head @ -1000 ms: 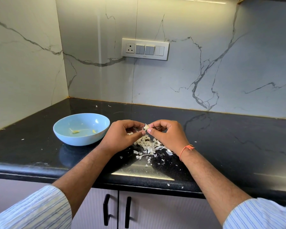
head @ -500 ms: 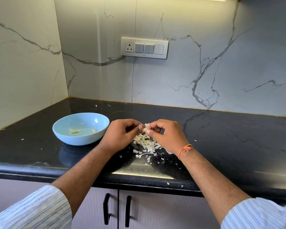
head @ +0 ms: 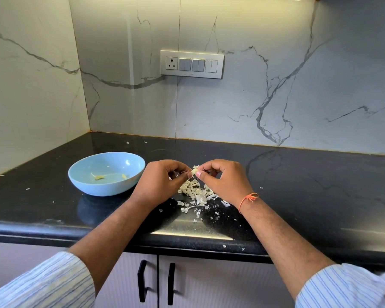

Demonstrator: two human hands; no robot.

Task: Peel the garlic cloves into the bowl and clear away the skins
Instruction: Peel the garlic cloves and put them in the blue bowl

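Both hands, left hand and right hand, pinch one small pale garlic clove; it could slip into the papery white skins beneath, missing the light blue bowl leftward

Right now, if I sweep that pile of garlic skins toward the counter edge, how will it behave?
The garlic skins look thin and papery, so probably very light and apt to scatter. Stray flakes already dot the black countertop, suggesting some will likely cling or escape. They should crumple rather than slide together.
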